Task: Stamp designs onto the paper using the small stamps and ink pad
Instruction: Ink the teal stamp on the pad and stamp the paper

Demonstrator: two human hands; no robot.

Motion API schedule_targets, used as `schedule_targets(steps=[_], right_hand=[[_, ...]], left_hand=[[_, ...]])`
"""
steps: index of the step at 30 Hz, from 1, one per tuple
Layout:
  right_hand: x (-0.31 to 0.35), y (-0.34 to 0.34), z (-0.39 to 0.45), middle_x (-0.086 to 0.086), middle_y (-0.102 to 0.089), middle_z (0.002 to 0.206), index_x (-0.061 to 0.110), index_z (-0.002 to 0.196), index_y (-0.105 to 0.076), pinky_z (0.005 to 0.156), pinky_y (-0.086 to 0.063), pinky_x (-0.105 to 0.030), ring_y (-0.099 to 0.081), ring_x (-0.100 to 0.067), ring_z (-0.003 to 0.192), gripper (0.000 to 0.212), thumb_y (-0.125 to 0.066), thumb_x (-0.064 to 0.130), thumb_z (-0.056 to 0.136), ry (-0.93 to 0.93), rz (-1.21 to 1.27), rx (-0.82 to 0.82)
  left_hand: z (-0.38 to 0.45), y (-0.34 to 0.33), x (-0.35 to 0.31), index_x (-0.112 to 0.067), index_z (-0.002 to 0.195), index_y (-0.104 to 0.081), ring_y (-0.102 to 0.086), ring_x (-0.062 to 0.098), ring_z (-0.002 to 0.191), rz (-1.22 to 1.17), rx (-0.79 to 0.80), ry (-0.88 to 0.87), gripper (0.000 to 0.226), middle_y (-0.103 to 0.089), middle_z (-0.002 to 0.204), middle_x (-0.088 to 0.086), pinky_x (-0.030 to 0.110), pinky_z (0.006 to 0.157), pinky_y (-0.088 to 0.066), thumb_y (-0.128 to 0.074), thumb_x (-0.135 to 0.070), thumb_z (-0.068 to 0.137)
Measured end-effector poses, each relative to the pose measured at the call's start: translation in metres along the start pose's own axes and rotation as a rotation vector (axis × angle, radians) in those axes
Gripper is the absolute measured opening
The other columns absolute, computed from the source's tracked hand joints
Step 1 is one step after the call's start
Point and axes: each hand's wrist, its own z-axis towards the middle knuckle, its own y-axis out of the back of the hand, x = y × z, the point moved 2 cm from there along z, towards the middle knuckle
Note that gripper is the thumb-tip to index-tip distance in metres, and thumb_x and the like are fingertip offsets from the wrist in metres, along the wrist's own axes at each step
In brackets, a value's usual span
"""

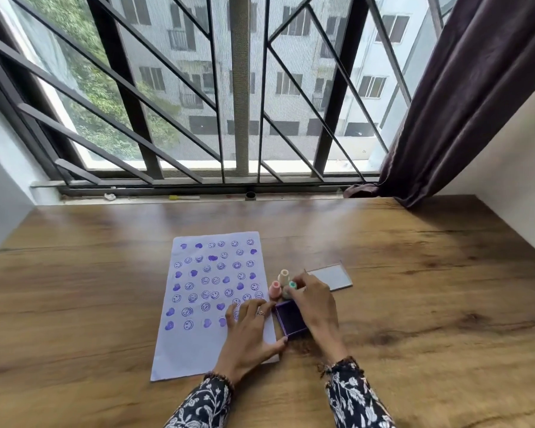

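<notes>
A white paper sheet [198, 344] lies on the wooden table, covered with several rows of purple smiley and heart prints. My left hand [250, 332] rests flat on its lower right part, fingers spread, thumb touching the purple ink pad [291, 319] beside the sheet. My right hand [315, 301] reaches over the pad's right side, fingertips closed on a green-topped stamp [291, 287]. A pink stamp [275, 288] and a cream stamp [283, 277] stand upright just behind the pad.
The ink pad's clear lid [332, 278] lies behind my right hand. The wooden table [430, 288] stretches wide on both sides. A barred window fills the far edge, with a yellow marker [184, 198] on the sill. A dark curtain [464, 118] hangs at right.
</notes>
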Motion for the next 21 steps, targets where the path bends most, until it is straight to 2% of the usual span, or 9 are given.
schedule_targets(steps=[3,5,8,11,16,19,21], right_hand=[[-0.006,0.013,-0.005,-0.004,-0.071,0.087,0.016,0.088,-0.069,0.064,-0.052,-0.027,-0.064,-0.016,0.077,0.009,-0.068,0.021,0.080,-0.182,0.431,-0.050],[-0.007,0.019,-0.014,-0.004,-0.071,0.081,0.013,0.089,-0.070,0.057,-0.055,-0.021,-0.063,-0.012,0.066,0.007,-0.066,0.015,0.083,-0.319,0.789,0.045],[-0.006,0.018,-0.031,0.003,-0.072,0.067,0.015,0.080,-0.072,0.054,-0.053,-0.015,-0.065,-0.005,0.058,0.012,-0.062,0.009,0.085,-0.398,1.031,0.172],[-0.007,0.013,-0.046,-0.001,-0.074,0.073,0.012,0.081,-0.075,0.061,-0.055,-0.016,-0.067,-0.007,0.067,0.013,-0.065,0.021,0.079,-0.426,1.186,0.244],[-0.012,0.008,-0.053,-0.004,-0.073,0.073,0.009,0.081,-0.076,0.060,-0.055,-0.017,-0.066,-0.009,0.066,0.024,-0.068,0.028,0.070,-0.480,1.302,0.248],[-0.011,0.005,-0.053,-0.004,-0.070,0.064,0.006,0.073,-0.075,0.052,-0.054,-0.017,-0.064,-0.009,0.057,0.026,-0.065,0.030,0.072,-0.545,1.397,0.187],[-0.010,0.006,-0.054,-0.004,-0.069,0.061,0.005,0.075,-0.072,0.049,-0.054,-0.018,-0.064,-0.009,0.053,0.025,-0.061,0.028,0.079,-0.592,1.464,0.157]], left_hand=[[0.000,0.013,-0.001,-0.023,0.125,-0.049,-0.041,0.008,0.113,-0.147,-0.208,0.066,0.068,-0.059,0.117,-0.001,0.038,0.099,-0.019,-0.061,-0.060,0.069],[0.004,0.024,-0.004,-0.025,0.117,-0.056,-0.054,0.015,0.106,-0.248,-0.296,0.141,0.055,-0.064,0.110,-0.003,0.047,0.097,-0.034,-0.073,-0.046,0.069],[0.013,0.037,-0.018,-0.025,0.106,-0.065,-0.063,0.016,0.092,-0.476,-0.320,0.142,0.039,-0.070,0.098,-0.004,0.055,0.083,-0.046,-0.076,-0.031,0.069],[0.013,0.041,-0.032,-0.027,0.101,-0.067,-0.062,0.014,0.094,-0.534,-0.315,0.133,0.032,-0.071,0.095,-0.009,0.058,0.081,-0.045,-0.075,-0.029,0.070],[0.006,0.038,-0.038,-0.041,0.093,-0.063,-0.041,-0.016,0.093,-0.486,-0.337,0.155,0.033,-0.056,0.089,-0.033,0.051,0.080,-0.039,-0.079,-0.027,0.068],[0.005,0.037,-0.041,-0.052,0.093,-0.056,-0.043,-0.011,0.093,-0.461,-0.329,0.129,0.040,-0.056,0.090,-0.035,0.042,0.084,-0.029,-0.079,-0.031,0.067],[0.004,0.037,-0.040,-0.054,0.093,-0.055,-0.045,-0.006,0.094,-0.437,-0.333,0.126,0.037,-0.057,0.090,-0.035,0.034,0.083,-0.021,-0.076,-0.038,0.067]])
